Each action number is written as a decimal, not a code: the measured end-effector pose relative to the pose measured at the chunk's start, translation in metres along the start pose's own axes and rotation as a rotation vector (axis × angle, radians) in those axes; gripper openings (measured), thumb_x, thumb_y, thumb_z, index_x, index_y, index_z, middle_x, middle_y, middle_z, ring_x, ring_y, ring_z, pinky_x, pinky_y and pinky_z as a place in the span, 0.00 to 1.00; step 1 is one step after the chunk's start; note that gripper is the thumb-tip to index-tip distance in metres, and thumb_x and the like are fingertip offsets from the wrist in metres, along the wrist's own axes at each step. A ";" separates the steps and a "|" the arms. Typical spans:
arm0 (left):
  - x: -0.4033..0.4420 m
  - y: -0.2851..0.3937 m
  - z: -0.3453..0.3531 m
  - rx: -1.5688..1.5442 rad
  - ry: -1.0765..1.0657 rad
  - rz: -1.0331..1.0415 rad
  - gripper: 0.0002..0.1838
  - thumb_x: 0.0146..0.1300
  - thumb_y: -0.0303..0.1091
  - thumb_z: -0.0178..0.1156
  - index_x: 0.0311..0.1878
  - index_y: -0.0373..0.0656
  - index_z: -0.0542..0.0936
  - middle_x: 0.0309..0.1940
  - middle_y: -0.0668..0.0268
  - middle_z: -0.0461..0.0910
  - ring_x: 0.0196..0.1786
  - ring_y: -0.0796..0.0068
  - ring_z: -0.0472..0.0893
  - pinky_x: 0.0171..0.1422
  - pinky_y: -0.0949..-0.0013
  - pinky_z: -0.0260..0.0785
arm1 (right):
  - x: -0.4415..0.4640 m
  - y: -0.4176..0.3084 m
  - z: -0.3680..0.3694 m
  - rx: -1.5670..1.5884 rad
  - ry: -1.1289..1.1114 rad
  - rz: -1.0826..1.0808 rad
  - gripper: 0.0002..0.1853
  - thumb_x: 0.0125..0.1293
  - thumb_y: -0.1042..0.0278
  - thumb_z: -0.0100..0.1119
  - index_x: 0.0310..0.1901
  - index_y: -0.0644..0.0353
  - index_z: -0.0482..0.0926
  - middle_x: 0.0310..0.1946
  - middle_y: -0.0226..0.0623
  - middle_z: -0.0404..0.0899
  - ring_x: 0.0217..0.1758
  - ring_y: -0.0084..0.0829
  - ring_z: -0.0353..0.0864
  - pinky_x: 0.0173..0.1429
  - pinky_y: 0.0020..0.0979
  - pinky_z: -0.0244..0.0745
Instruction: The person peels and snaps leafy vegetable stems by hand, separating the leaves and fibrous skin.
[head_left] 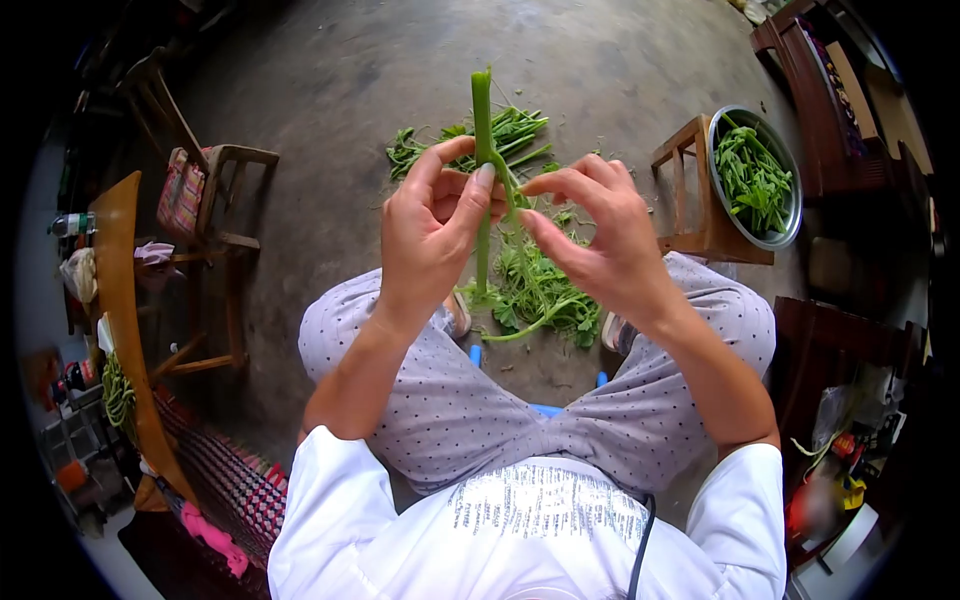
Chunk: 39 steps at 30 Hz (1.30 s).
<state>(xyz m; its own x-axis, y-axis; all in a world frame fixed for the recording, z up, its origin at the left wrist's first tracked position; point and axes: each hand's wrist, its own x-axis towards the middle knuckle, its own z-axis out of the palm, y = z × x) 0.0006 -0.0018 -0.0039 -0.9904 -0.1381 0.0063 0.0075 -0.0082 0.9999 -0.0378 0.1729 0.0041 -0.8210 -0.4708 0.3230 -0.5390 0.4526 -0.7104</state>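
Upright in front of me is a thick green vegetable stalk (482, 115), perhaps celery. My left hand (422, 230) is closed around its middle, the thumb pressed on the near side. My right hand (605, 235) pinches a thinner green side stem (507, 182) that branches off toward the right; the exact contact at the fingertips is small and partly hidden. Below both hands, a heap of leafy trimmings (540, 290) lies on the floor between my feet. Farther off is a pile of green stalks (515, 130), partly covered by my hands.
To the right, a metal basin (797, 205) of cut greens (750, 175) rests on a wooden stool (680, 155). A wooden chair (240, 155) and a table (135, 330) stand at the left. Dark wooden furniture (800, 110) lines the right side.
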 end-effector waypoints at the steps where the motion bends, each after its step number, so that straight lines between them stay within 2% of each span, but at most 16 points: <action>1: -0.001 0.000 0.003 0.001 -0.006 -0.001 0.18 0.68 0.30 0.53 0.57 0.32 0.68 0.36 0.61 0.81 0.40 0.75 0.82 0.44 0.72 0.76 | 0.001 0.000 0.006 0.035 0.051 -0.010 0.10 0.54 0.65 0.64 0.37 0.57 0.80 0.29 0.34 0.79 0.37 0.35 0.73 0.47 0.37 0.66; 3: -0.002 -0.001 0.009 0.002 0.053 0.030 0.15 0.65 0.30 0.57 0.51 0.32 0.72 0.28 0.62 0.83 0.33 0.79 0.83 0.38 0.77 0.75 | 0.003 0.002 0.011 0.121 0.049 0.039 0.10 0.54 0.66 0.64 0.37 0.58 0.79 0.30 0.34 0.79 0.36 0.36 0.74 0.47 0.36 0.66; 5: -0.004 0.002 0.011 0.029 0.049 0.032 0.14 0.65 0.30 0.57 0.50 0.32 0.72 0.27 0.62 0.83 0.32 0.79 0.83 0.37 0.77 0.74 | 0.006 0.004 0.009 0.301 -0.013 0.183 0.09 0.54 0.70 0.62 0.37 0.59 0.79 0.31 0.37 0.80 0.35 0.38 0.74 0.46 0.36 0.67; 9: -0.006 0.009 0.006 0.147 0.009 -0.016 0.14 0.64 0.30 0.57 0.49 0.31 0.73 0.26 0.61 0.83 0.30 0.79 0.83 0.35 0.77 0.74 | 0.007 0.002 0.002 0.332 -0.039 0.246 0.08 0.55 0.71 0.61 0.37 0.57 0.79 0.31 0.34 0.80 0.35 0.36 0.74 0.47 0.36 0.64; 11: -0.006 0.011 0.004 0.115 -0.028 -0.054 0.13 0.64 0.30 0.57 0.48 0.31 0.73 0.27 0.61 0.83 0.30 0.79 0.83 0.35 0.77 0.75 | 0.007 0.001 -0.003 0.026 -0.005 -0.021 0.07 0.55 0.72 0.62 0.37 0.53 0.79 0.31 0.29 0.79 0.36 0.33 0.73 0.47 0.36 0.61; 12: -0.006 0.012 0.003 0.084 -0.067 -0.090 0.13 0.64 0.29 0.57 0.48 0.31 0.73 0.27 0.62 0.83 0.31 0.80 0.82 0.35 0.76 0.75 | 0.007 0.003 -0.004 0.026 -0.005 -0.020 0.07 0.55 0.72 0.62 0.37 0.53 0.79 0.31 0.29 0.79 0.36 0.33 0.73 0.47 0.36 0.61; 14: -0.005 0.007 0.003 0.036 -0.093 -0.105 0.12 0.65 0.29 0.56 0.48 0.31 0.73 0.28 0.62 0.82 0.31 0.80 0.82 0.35 0.76 0.76 | 0.008 0.009 -0.006 -0.153 0.037 -0.155 0.08 0.55 0.73 0.63 0.37 0.49 0.80 0.31 0.25 0.78 0.38 0.31 0.71 0.46 0.35 0.59; 18: -0.006 0.009 -0.001 -0.097 -0.198 -0.207 0.13 0.66 0.31 0.55 0.48 0.32 0.73 0.28 0.62 0.81 0.30 0.79 0.82 0.35 0.76 0.77 | 0.012 0.011 -0.014 -0.179 0.061 -0.240 0.09 0.53 0.75 0.63 0.35 0.48 0.80 0.31 0.24 0.77 0.39 0.31 0.71 0.46 0.34 0.59; 24: -0.003 0.012 -0.009 -0.320 -0.338 -0.333 0.13 0.68 0.33 0.53 0.49 0.32 0.72 0.28 0.62 0.80 0.29 0.77 0.82 0.34 0.75 0.78 | 0.016 0.015 -0.016 0.034 -0.007 -0.217 0.09 0.52 0.78 0.62 0.34 0.51 0.80 0.30 0.25 0.78 0.40 0.32 0.72 0.48 0.34 0.63; 27: -0.004 0.013 -0.007 -0.314 -0.303 -0.323 0.14 0.68 0.34 0.53 0.50 0.35 0.73 0.28 0.64 0.80 0.27 0.80 0.81 0.32 0.79 0.75 | 0.015 0.012 -0.014 0.094 -0.039 -0.180 0.09 0.53 0.78 0.62 0.36 0.55 0.80 0.30 0.29 0.78 0.38 0.35 0.75 0.46 0.34 0.67; 29: -0.004 0.013 -0.006 -0.291 -0.266 -0.291 0.14 0.68 0.34 0.53 0.50 0.34 0.73 0.28 0.64 0.80 0.27 0.80 0.81 0.32 0.79 0.75 | 0.013 0.008 -0.012 0.177 -0.052 -0.103 0.08 0.54 0.79 0.61 0.37 0.58 0.79 0.31 0.35 0.78 0.35 0.39 0.77 0.41 0.35 0.70; 33: -0.006 0.003 -0.001 -0.164 -0.155 -0.198 0.14 0.68 0.32 0.53 0.51 0.32 0.72 0.29 0.63 0.80 0.28 0.81 0.81 0.34 0.77 0.77 | 0.012 0.004 -0.010 0.191 -0.020 -0.127 0.08 0.55 0.78 0.60 0.37 0.60 0.78 0.32 0.39 0.77 0.33 0.41 0.78 0.40 0.35 0.72; 36: -0.007 0.006 0.004 -0.034 -0.099 -0.135 0.12 0.67 0.30 0.53 0.49 0.32 0.72 0.29 0.64 0.81 0.28 0.82 0.81 0.33 0.77 0.77 | 0.012 0.002 -0.008 0.113 -0.025 -0.131 0.07 0.56 0.77 0.61 0.37 0.60 0.77 0.32 0.40 0.75 0.35 0.41 0.78 0.40 0.36 0.73; 39: -0.008 0.009 0.009 0.049 -0.042 -0.108 0.10 0.67 0.28 0.54 0.46 0.32 0.73 0.26 0.65 0.81 0.27 0.82 0.80 0.31 0.77 0.76 | 0.011 0.003 -0.002 -0.058 0.000 -0.236 0.09 0.56 0.75 0.60 0.39 0.61 0.75 0.32 0.39 0.73 0.36 0.40 0.76 0.41 0.37 0.72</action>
<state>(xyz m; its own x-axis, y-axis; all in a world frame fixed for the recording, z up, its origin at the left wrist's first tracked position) 0.0072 0.0085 0.0047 -0.9901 -0.0969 -0.1020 -0.1051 0.0281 0.9941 -0.0491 0.1701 0.0067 -0.6708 -0.5690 0.4757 -0.7259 0.3725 -0.5782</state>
